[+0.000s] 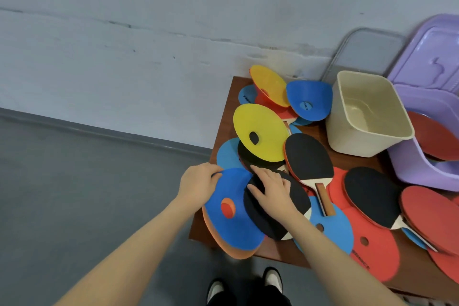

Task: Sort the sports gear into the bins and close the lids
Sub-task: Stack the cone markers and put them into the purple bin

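My left hand (198, 185) grips the far edge of a blue disc cone (231, 221) stacked on an orange one at the table's near left corner. My right hand (269, 190) rests with spread fingers on a black-faced paddle (280, 216) lying partly over that blue cone. Other paddles, black (309, 156) and red (427, 216), lie among yellow (260, 131), blue (310, 99) and red (372, 243) disc cones. A beige bin (367, 141) stands open and empty. The purple bin (419, 169) beside it holds a red paddle.
The brown table (224, 117) stands against a pale wall, with grey floor to its left. A purple lid (432, 62) and a grey lid (367, 52) lean on the wall behind the bins. My shoes (246, 283) are by the table's near edge.
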{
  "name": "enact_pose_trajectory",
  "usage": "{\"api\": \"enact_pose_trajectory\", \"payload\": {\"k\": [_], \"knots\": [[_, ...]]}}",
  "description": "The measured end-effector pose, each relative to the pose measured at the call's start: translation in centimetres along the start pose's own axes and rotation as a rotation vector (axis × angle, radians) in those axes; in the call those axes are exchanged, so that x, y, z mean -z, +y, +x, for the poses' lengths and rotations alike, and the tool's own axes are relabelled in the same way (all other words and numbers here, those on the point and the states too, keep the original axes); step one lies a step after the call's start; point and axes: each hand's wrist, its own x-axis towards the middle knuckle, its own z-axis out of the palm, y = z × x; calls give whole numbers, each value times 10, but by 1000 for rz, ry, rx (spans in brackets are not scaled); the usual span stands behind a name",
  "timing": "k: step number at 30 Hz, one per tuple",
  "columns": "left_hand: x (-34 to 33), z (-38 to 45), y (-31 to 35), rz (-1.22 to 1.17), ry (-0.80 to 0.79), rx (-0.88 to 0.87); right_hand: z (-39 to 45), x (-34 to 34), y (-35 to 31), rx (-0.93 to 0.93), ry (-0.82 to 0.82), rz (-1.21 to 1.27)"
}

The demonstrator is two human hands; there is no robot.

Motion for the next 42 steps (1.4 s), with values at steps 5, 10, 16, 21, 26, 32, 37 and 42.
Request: {"api": "enact_pose_trajectory", "payload": {"k": [5,10,16,21,26,32,37,42], "knots": [[14,-9,-13,-28,127,-142,4,-3,-9,-39,3,9],[27,-17,-28,-53,245,-208,9,-9,-20,-41,29,129],[25,-22,-48,-59,158,-28,22,-24,-44,-50,31,140],[22,-23,-66,19,69,63,21,-36,-51,-42,5,96],[29,-28,-66,-121,283,-82,14,-34,-54,-18,121,253],[58,-13,-51,-138,472,-141,16,-7,-75,140,350,449],[68,14,-20,-123,499,-222,19,37,-64,103,442,481],[59,55,20,-114,473,-269,26,87,-37,76,498,525]]}}
